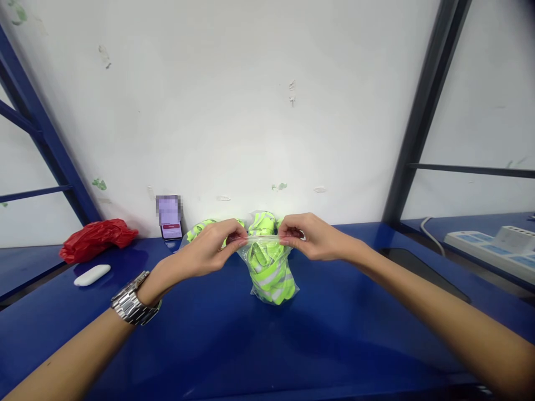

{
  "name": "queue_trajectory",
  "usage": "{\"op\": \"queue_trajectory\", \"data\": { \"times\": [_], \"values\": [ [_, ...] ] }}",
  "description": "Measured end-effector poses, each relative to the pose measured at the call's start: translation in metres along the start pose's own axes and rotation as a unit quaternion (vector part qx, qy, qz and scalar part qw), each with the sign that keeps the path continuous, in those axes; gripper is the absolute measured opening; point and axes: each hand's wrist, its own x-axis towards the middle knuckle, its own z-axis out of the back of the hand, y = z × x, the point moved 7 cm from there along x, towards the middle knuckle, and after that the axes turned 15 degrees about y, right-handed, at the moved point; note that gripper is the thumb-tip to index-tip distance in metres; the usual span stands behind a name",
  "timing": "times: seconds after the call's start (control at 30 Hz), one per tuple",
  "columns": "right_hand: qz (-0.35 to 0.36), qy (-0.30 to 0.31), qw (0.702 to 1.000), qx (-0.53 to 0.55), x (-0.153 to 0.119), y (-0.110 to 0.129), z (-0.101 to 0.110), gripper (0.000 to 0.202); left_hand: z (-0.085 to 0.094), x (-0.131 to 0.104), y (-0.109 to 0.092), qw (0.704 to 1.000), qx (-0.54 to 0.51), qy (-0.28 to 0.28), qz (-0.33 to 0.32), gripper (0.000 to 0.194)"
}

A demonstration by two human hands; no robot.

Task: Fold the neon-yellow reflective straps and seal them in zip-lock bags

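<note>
A clear plastic bag with folded neon-yellow cloth and pale reflective strips inside hangs over the blue table. My left hand pinches the left end of its top edge. At the right end of that edge, my right hand is closed in a pinch too, so the edge runs straight between them. Behind the hands, close to the wall, is more neon-yellow striped material, apparently in clear plastic. Another yellow bundle lies partly hidden behind my left hand.
A phone leans on the wall. To the left are a red plastic bag and a small white case. At the right lie a flat dark device and white power strips with a cable. Metal frame posts stand at both sides.
</note>
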Motion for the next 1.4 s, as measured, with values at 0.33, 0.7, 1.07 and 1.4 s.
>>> {"op": "queue_trajectory", "data": {
  "times": [0.33,0.7,1.07,1.4],
  "values": [
    [-0.009,0.001,1.000,0.023,0.004,0.000,-0.001,0.006,-0.001,-0.001,-0.006,0.999,0.048,0.013,-0.005,0.010],
    [-0.018,-0.030,0.999,0.020,0.007,-0.002,0.000,0.003,0.000,0.003,-0.001,1.000,-0.014,-0.016,0.000,0.015],
    [-0.011,0.019,0.999,0.035,0.016,0.004,-0.007,0.008,-0.001,0.006,-0.007,0.999,-0.009,0.032,0.007,0.020],
    [-0.049,0.023,0.999,-0.001,0.021,0.004,-0.001,0.005,-0.001,0.006,-0.008,0.999,0.033,0.000,-0.010,0.013]
  ]
}}
